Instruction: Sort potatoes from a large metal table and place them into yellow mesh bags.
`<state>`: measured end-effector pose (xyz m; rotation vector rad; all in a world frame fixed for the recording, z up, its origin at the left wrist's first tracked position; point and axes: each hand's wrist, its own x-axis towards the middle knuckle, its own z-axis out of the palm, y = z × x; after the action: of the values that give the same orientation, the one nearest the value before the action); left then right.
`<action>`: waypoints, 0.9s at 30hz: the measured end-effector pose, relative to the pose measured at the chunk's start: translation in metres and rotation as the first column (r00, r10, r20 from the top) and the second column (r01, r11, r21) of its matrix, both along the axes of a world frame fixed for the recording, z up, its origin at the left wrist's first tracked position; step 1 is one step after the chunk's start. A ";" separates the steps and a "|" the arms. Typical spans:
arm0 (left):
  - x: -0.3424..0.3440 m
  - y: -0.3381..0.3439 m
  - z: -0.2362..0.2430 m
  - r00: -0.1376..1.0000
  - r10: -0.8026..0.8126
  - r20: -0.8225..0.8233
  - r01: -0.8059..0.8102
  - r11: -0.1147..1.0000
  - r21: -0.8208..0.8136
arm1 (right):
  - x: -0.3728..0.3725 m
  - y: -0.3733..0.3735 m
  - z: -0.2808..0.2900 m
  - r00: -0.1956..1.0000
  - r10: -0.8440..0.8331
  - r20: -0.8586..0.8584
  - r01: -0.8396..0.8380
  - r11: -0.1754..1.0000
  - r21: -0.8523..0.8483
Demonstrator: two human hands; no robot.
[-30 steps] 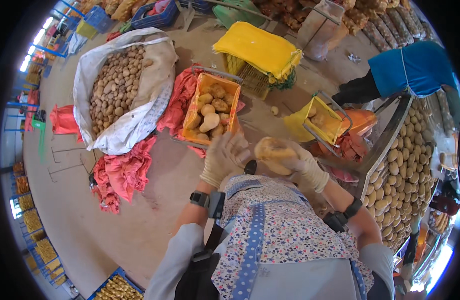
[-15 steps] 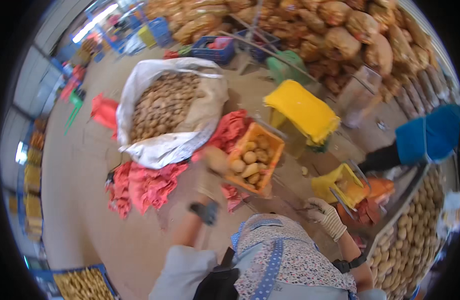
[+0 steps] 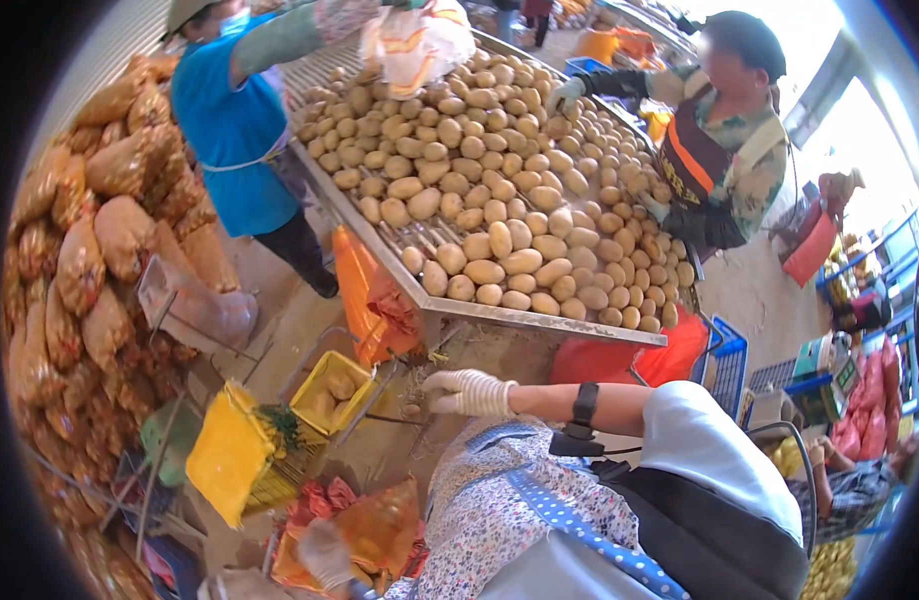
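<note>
My right hand [image 3: 469,392], in a striped knit glove, crosses in front of my floral apron [image 3: 514,480]. Its fingers are curled together, and a thin dark rod-like line runs out beside them; what they grip is unclear. Low on the left, my left hand [image 3: 325,553] is smeared by motion over an orange crate [image 3: 282,562], among red and orange mesh bags [image 3: 381,528]. Just left of my right hand stands a yellow basket [image 3: 331,432] with several potatoes [image 3: 329,392] inside. A thick yellow sheet [image 3: 222,455] lies over another stand nearby.
A metal-edged sorting table [image 3: 549,325] heaped with potatoes [image 3: 499,200] lies ahead. A person in blue [image 3: 224,130] holds a white sack [image 3: 419,45] over it; another person [image 3: 724,150] reaches in from the right. Filled sacks [image 3: 109,240] pile up left; a blue crate [image 3: 724,355] stands right.
My view has swung right, from the large white potato sack to the sorting table. The right hand now crosses before my body; the left remains blurred near the orange crate.
</note>
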<state>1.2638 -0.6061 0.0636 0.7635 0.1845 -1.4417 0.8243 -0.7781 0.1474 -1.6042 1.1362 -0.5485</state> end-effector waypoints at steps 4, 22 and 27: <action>-0.127 -0.083 0.024 0.956 -0.292 0.020 0.283 0.940 0.190 | -0.068 -0.042 0.008 0.957 -0.281 -0.075 0.267 0.951 -0.157; -0.263 -0.171 0.080 0.984 -0.131 -0.124 0.160 0.951 0.264 | -0.143 -0.262 -0.012 0.358 0.182 -0.916 -0.509 0.860 -0.028; -0.284 -0.174 0.092 0.981 -0.084 -0.172 0.122 0.967 0.226 | -0.152 -0.252 0.036 0.549 0.101 -0.830 -0.446 0.875 -0.188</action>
<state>0.9800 -0.7801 0.1559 0.8584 0.4529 -1.6005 0.6724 -1.0302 0.1839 -2.4615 1.4143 0.2737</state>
